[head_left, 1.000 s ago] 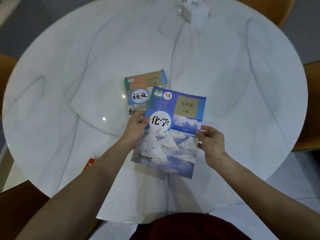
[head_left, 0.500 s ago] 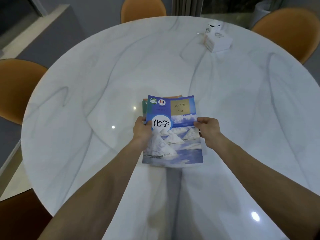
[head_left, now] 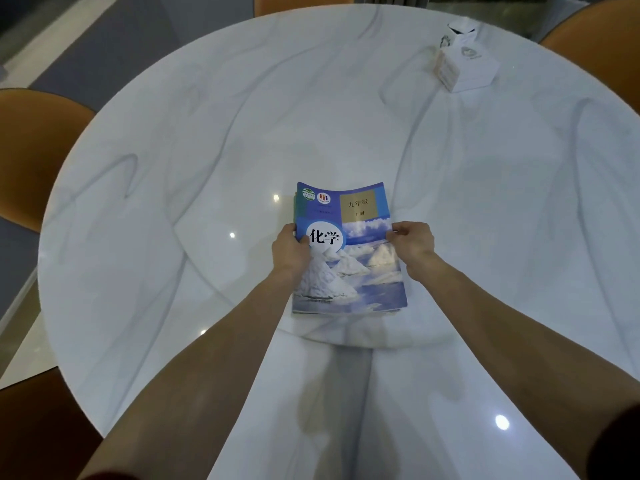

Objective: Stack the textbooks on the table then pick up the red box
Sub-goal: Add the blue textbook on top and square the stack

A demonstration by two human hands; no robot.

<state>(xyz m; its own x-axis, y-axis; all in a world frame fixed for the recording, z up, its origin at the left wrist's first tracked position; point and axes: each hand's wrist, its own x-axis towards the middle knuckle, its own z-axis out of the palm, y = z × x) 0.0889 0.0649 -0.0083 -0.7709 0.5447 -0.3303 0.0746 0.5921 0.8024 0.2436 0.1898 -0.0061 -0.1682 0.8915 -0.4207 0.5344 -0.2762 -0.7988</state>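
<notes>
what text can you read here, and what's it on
"化学": white circle on the top book, which the left hand and right hand grip.
"九年级": tan panel on its cover; the line below is blurred.
Its two logos: too small.
White box markings: unreadable.

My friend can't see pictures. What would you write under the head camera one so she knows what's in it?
Two hands, left and right, hold the side edges of a blue textbook lying on another book on a round white marble table. A small white box sits at the far right, with orange chairs around.
</notes>
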